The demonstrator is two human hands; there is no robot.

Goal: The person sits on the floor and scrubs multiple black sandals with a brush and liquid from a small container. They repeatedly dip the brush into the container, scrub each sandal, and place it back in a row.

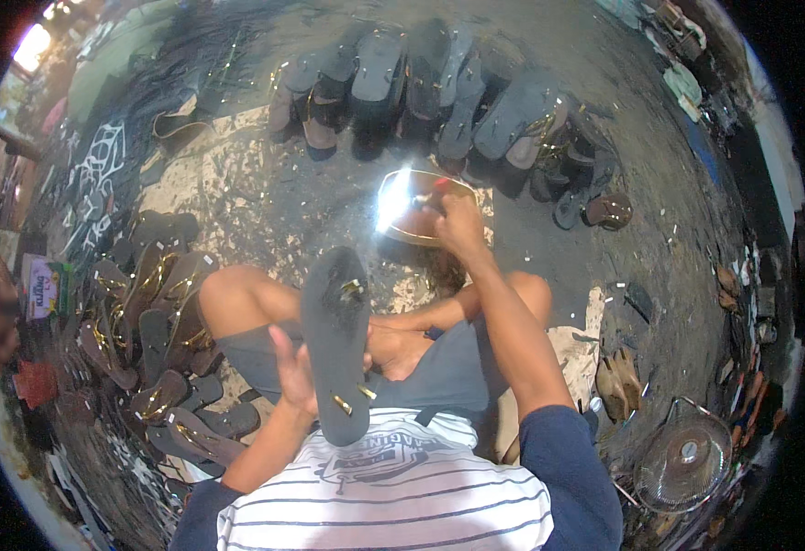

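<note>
My left hand supports a dark sandal sole from beneath, in front of my chest. The thumb stands out at the side and the sole hides most of the fingers. Gold strap ends poke through the sole near both ends. Beyond my crossed legs, my right hand is over a shallow brown pan, fingers drawn together. Something red shows at the fingertips, too small to make out. Strong glare covers the left part of the pan.
Several dark soles and sandals stand in an arc at the far side. More gold-strapped sandals are heaped on the left. A round fan lies at the near right, with tan shoe-shaped pieces beyond it.
</note>
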